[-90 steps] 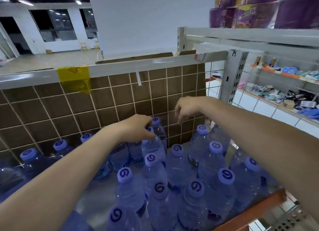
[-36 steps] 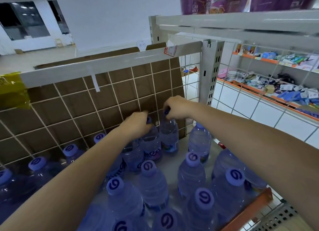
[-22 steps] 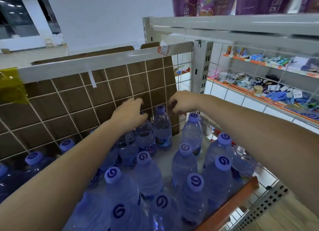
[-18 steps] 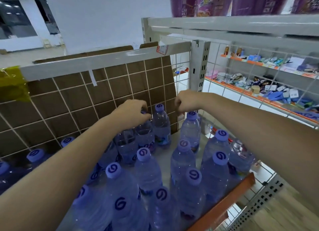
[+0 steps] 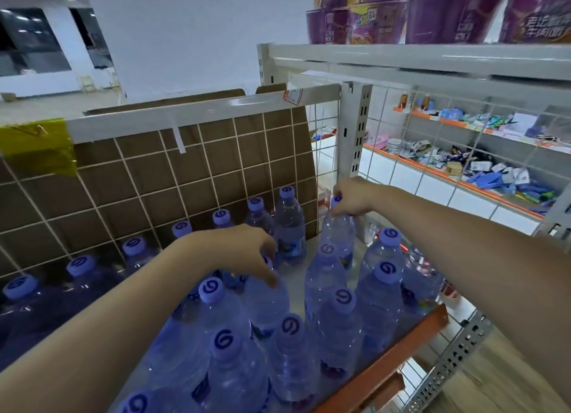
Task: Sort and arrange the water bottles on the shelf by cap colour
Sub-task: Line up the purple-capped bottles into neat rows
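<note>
Near the shelf's [image 5: 389,363] back corner, the right hand [image 5: 352,199] pinches a water bottle's [image 5: 338,233] cap in its grip; the left hand [image 5: 244,252] grips another bottle [image 5: 267,301] among the purple-capped rows.

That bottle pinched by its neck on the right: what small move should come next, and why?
Probably set it down into the back row. The right hand grips the bottle just under its cap, and a gap shows between it and the last upright bottle along the wire grid. The left hand holds another.
</note>
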{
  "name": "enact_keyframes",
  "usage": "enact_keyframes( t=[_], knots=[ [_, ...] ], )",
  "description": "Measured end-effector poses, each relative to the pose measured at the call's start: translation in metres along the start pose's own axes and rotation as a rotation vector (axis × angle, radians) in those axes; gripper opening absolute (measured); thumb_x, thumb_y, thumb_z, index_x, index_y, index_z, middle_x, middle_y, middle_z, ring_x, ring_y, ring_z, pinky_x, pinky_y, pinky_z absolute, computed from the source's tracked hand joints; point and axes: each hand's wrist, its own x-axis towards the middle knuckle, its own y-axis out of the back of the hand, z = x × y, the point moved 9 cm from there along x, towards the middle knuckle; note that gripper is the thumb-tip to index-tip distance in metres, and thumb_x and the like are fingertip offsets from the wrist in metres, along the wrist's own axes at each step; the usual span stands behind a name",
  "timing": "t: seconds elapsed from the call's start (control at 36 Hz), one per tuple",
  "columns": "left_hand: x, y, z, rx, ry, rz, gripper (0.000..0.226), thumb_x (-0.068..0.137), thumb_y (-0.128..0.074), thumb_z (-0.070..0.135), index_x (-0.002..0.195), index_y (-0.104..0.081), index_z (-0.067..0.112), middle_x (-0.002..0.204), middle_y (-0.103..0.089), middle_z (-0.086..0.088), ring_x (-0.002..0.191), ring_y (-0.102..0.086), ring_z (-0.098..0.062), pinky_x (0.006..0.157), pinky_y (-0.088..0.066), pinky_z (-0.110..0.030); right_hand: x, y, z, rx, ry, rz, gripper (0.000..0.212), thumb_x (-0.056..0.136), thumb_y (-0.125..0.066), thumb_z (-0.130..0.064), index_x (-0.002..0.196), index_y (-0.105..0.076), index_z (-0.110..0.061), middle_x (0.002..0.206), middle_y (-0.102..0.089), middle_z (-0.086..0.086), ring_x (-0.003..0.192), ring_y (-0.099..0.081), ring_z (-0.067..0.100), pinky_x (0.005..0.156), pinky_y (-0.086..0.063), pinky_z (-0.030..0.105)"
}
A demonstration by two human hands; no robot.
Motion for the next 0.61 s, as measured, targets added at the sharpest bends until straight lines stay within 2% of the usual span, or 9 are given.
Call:
enact_keyframes(
  t=[0.03, 0.08, 0.14, 0.19, 0.28, 0.36, 0.47, 0.53, 0.61],
  knots=[
    [0.001, 0.000, -0.001, -0.003, -0.004, 0.019, 0.044, 0.084, -0.067, 0.046, 0.119, -0.054, 0.023, 0.084, -0.046, 0.013, 0.072, -0.053, -0.009, 0.057, -0.039, -0.020, 0.002, 0.001, 0.001, 0.008, -0.003, 0.011, 0.034, 0.085, -0.071, -0.036, 0.103, -0.060, -0.009, 0.086, -0.059, 0.007, 0.068, -0.057, 0.016, 0.051, -0.040, 0.023],
    [0.003, 0.003, -0.001, 0.003, -0.027, 0.070, 0.032, 0.086, -0.066, 0.041, 0.110, -0.053, 0.025, 0.081, -0.041, 0.014, 0.070, -0.046, -0.006, 0.056, -0.034, -0.021, 0.008, 0.003, 0.003, 0.028, -0.019, 0.031, 0.035, 0.085, -0.070, -0.035, 0.106, -0.061, -0.009, 0.091, -0.060, 0.009, 0.068, -0.056, 0.015, 0.050, -0.040, 0.023],
    [0.004, 0.006, 0.000, 0.006, -0.053, 0.102, 0.024, 0.086, -0.066, 0.039, 0.099, -0.049, 0.028, 0.079, -0.042, 0.012, 0.067, -0.043, -0.005, 0.056, -0.032, -0.023, 0.013, 0.004, 0.004, 0.041, -0.026, 0.063, 0.033, 0.086, -0.068, -0.034, 0.106, -0.061, -0.008, 0.095, -0.060, 0.011, 0.068, -0.056, 0.016, 0.049, -0.038, 0.023],
    [0.006, 0.009, -0.001, 0.007, -0.062, 0.109, 0.022, 0.086, -0.065, 0.040, 0.096, -0.049, 0.028, 0.080, -0.044, 0.011, 0.068, -0.043, -0.006, 0.056, -0.033, -0.023, 0.020, 0.004, 0.005, 0.043, -0.021, 0.094, 0.033, 0.086, -0.067, -0.033, 0.107, -0.060, -0.008, 0.099, -0.060, 0.012, 0.075, -0.055, 0.021, 0.051, -0.037, 0.025],
    [0.010, 0.016, -0.003, 0.001, -0.067, 0.139, 0.019, 0.086, -0.065, 0.038, 0.087, -0.048, 0.028, 0.078, -0.043, 0.009, 0.066, -0.042, -0.006, 0.056, -0.031, -0.022, 0.030, 0.005, 0.003, 0.058, -0.003, 0.111, 0.037, 0.088, -0.066, -0.034, 0.112, -0.060, -0.006, 0.109, -0.060, 0.015, 0.085, -0.052, 0.024, 0.064, -0.039, 0.027],
    [0.017, 0.027, -0.003, -0.029, -0.082, 0.199, 0.029, 0.085, -0.066, 0.034, 0.071, -0.042, 0.026, 0.068, -0.041, 0.007, 0.059, -0.038, -0.007, 0.053, -0.028, -0.024, 0.041, 0.004, 0.000, 0.100, 0.010, 0.097, 0.042, 0.087, -0.068, -0.033, 0.117, -0.058, -0.005, 0.113, -0.060, 0.015, 0.087, -0.053, 0.024, 0.071, -0.042, 0.028],
    [0.025, 0.035, -0.002, 0.000, -0.078, 0.227, 0.032, 0.085, -0.065, 0.033, 0.069, -0.039, 0.026, 0.067, -0.040, 0.006, 0.059, -0.038, -0.008, 0.053, -0.028, -0.024, 0.054, 0.001, -0.007, 0.078, 0.019, 0.070, 0.047, 0.087, -0.067, -0.034, 0.123, -0.055, -0.007, 0.118, -0.059, 0.015, 0.099, -0.057, 0.029, 0.076, -0.047, 0.031],
    [0.029, 0.035, -0.003, -0.005, -0.074, 0.222, 0.030, 0.086, -0.065, 0.033, 0.070, -0.040, 0.026, 0.069, -0.042, 0.005, 0.060, -0.038, -0.008, 0.053, -0.028, -0.023, 0.060, 0.001, -0.011, 0.065, 0.039, 0.085, 0.043, 0.089, -0.064, -0.033, 0.122, -0.054, -0.008, 0.120, -0.058, 0.016, 0.107, -0.056, 0.032, 0.076, -0.044, 0.031],
    [0.036, 0.032, -0.006, -0.031, -0.064, 0.200, 0.025, 0.086, -0.064, 0.035, 0.075, -0.044, 0.026, 0.073, -0.044, 0.006, 0.063, -0.041, -0.008, 0.055, -0.030, -0.023, 0.065, 0.000, -0.015, 0.057, 0.060, 0.095, 0.038, 0.092, -0.059, -0.031, 0.123, -0.051, -0.009, 0.120, -0.057, 0.017, 0.108, -0.056, 0.033, 0.073, -0.039, 0.028]
  ],
)
